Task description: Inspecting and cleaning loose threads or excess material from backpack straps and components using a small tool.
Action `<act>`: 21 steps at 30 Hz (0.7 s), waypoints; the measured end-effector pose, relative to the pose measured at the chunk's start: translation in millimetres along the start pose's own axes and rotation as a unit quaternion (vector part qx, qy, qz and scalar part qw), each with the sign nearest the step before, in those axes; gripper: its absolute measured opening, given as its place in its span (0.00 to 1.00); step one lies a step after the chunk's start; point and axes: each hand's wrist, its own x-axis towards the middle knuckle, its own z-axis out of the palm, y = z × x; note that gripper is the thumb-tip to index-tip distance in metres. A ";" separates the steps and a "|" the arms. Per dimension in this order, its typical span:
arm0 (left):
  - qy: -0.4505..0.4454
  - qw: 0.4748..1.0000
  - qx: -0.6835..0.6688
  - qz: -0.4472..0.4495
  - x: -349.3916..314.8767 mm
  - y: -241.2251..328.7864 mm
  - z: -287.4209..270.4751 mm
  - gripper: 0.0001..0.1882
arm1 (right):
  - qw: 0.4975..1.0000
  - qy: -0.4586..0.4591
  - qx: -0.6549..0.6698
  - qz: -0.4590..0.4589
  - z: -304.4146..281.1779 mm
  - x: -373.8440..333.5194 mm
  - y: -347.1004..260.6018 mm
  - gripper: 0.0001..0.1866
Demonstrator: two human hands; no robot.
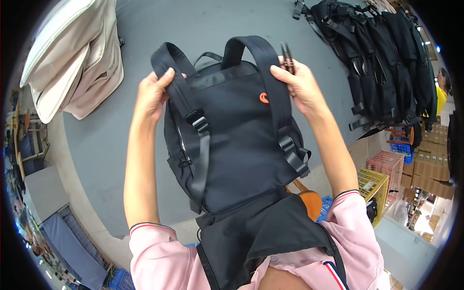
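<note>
The grey table (217, 19) filled the upper and middle part of the frame, its near edge curving down the left side and vanishing behind the person's arms; how far it ran to the right could not be made out, since a row of black backpacks (382, 58) lay across its upper right corner and partly over the edge. At the upper left a pile of cream-coloured bags (72, 58) lay on the table, cut off by the dark rim of the lens. Beyond the table at the right, stacked plastic crates (382, 176) in pink, yellow and blue and some cardboard boxes (430, 164) stood on the floor, small and bent by the lens; the lower left showed only a blurred strip of the room.

In the centre the black backpack (237, 140) was held up with its back panel facing the camera, its lower end hidden behind the dark apron (261, 241) at the person's chest; whether it touched the table could not be told. The left hand (154, 94) was closed around the left shoulder strap (181, 92), thumb on top; the right hand (299, 84) pinched the right shoulder strap (273, 82) near its top, and also gripped small dark thread snips (286, 55), whose blades stuck up past the fingers; the rest of the snips was hidden in the hand. A small orange mark (264, 98) sat on the panel beside the right strap.
</note>
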 end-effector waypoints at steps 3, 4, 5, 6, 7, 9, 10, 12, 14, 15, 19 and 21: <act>0.037 0.996 -0.035 -0.074 24.8 -37.2 3.3 0.12 | 0.999 0.030 0.039 0.014 -3.7 28.0 34.6 0.13; 0.037 0.996 -0.035 -0.079 28.5 -42.9 2.6 0.12 | 0.999 0.031 0.039 0.018 -5.1 32.4 40.4 0.13; 0.039 0.997 0.003 -0.069 31.5 -47.5 1.2 0.12 | 0.998 0.040 0.034 0.027 -6.0 37.4 45.6 0.13; 0.042 0.997 0.041 -0.059 31.8 -49.5 0.6 0.12 | 0.998 0.047 0.029 0.035 -6.6 41.6 50.5 0.12; 0.042 0.997 0.038 -0.057 31.3 -49.2 2.1 0.13 | 0.998 0.045 0.029 0.039 -8.6 45.9 60.2 0.12; 0.047 0.996 0.043 -0.059 32.9 -54.0 0.2 0.14 | 0.998 0.055 0.036 0.002 -9.7 53.4 77.3 0.12; 0.048 0.996 0.049 -0.057 33.4 -55.1 -1.3 0.14 | 0.998 0.051 0.037 0.003 -8.2 55.6 80.3 0.12; 0.049 0.996 0.048 -0.055 32.5 -55.6 -2.0 0.15 | 0.998 0.063 0.024 -0.002 -4.3 56.6 83.7 0.12; 0.047 0.996 0.046 -0.052 30.8 -55.6 -1.5 0.15 | 0.997 0.073 0.007 -0.006 -3.6 56.2 85.8 0.12; 0.045 0.997 0.041 -0.049 29.8 -55.5 -2.0 0.15 | 0.996 0.085 -0.011 -0.012 -3.4 55.5 86.8 0.12; 0.041 0.997 0.038 -0.044 27.7 -54.7 -3.7 0.16 | 0.995 0.088 -0.038 -0.035 -6.9 52.0 90.3 0.13; 0.040 0.998 0.015 -0.051 18.7 -48.7 2.4 0.16 | 0.946 0.172 -0.168 -0.217 -1.2 43.2 87.6 0.13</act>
